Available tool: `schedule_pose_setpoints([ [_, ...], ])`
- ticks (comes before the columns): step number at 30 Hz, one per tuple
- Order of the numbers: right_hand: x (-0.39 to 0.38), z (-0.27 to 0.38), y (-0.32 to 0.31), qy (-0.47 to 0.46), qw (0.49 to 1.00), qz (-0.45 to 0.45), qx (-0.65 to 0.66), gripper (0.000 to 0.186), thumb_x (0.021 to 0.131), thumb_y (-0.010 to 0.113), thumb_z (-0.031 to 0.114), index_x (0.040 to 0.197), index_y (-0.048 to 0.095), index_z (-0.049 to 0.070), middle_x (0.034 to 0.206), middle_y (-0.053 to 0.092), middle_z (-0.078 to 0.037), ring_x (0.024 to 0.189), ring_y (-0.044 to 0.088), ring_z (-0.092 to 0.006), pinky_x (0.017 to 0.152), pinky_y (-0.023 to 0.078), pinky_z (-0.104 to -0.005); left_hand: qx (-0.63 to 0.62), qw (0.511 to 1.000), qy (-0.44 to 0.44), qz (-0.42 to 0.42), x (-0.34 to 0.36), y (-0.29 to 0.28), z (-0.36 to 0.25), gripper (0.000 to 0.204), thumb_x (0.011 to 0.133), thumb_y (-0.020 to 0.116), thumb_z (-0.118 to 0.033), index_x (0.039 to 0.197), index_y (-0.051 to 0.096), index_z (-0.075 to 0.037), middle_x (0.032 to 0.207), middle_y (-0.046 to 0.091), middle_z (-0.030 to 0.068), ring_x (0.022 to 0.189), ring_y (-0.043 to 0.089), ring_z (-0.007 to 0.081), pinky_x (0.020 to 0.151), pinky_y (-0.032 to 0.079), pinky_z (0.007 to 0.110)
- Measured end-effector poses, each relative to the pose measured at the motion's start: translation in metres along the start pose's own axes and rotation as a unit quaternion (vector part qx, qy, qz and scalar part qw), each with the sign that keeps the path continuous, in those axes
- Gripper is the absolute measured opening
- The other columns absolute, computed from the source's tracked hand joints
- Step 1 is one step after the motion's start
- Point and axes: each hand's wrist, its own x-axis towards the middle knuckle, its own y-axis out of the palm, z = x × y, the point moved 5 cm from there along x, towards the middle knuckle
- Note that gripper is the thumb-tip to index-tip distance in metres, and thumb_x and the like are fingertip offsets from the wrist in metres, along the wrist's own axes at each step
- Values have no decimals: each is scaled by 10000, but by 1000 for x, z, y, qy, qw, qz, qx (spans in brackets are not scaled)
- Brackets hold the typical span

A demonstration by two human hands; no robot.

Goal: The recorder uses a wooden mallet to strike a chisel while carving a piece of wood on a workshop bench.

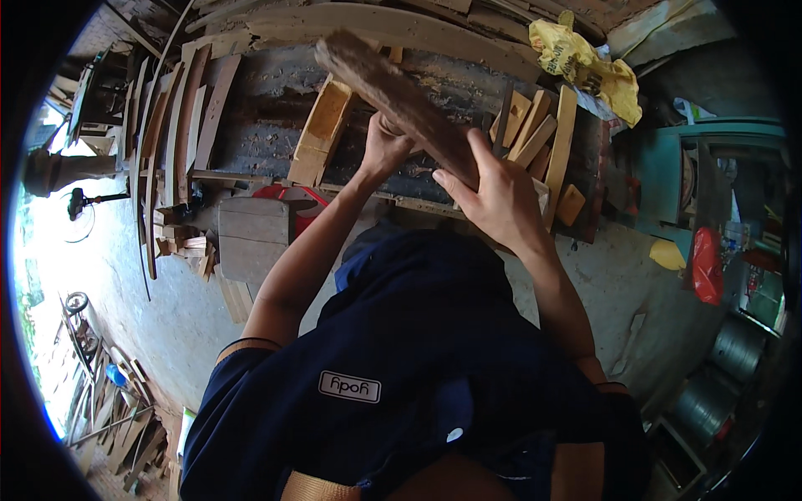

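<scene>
Wood workshop — planks [219, 113], scrap pile [127, 436]

The held plank [376, 83] is mottled brown, the bench [271, 96] streaked blackish, the block [328, 121] pale yellow-brown, the far-right sack [572, 58] yellow with black print, the right cabinet [660, 179] teal, its nearby bag [707, 267] red, the shirt [409, 309] navy, the left stool [253, 238] grey-brown, and the floor [601, 280] grey.
</scene>
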Motion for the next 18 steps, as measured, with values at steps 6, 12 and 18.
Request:
schedule_pose_setpoints([
  [6, 0, 8, 0, 1, 999, -26, 42, 473, 921, 689, 321, 1242, 486, 38, 726, 681, -215, 701, 719, -389, 582, 567, -450, -7, 999, -4, 50, 4, 0, -11, 192, 863, 700, -6, 1053, 672, 6, 971, 736, 22, 875, 687, 96, 787, 551, 269],
  [12, 1, -21, 11, 93, 993, 5, 72, 545, 930, 672, 388, 1280, 477, 18, 751, 690, -234, 717, 721, -397, 591, 557, -470, -5, 998, -56, -18, 25, -23, 0, 184, 863, 760, -113, 994, 653, -41, 924, 690, 8, 817, 641, 88, 737, 520, 260],
  [18, -15, -53, 4, 82, 989, -59, 110, 556, 927, 680, 393, 1270, 489, -1, 790, 696, -238, 727, 727, -385, 591, 548, -455, 14, 998, -33, -51, 29, -16, -21, 163, 859, 791, -124, 921, 648, -74, 828, 634, -37, 733, 568, 46, 685, 468, 229],
])
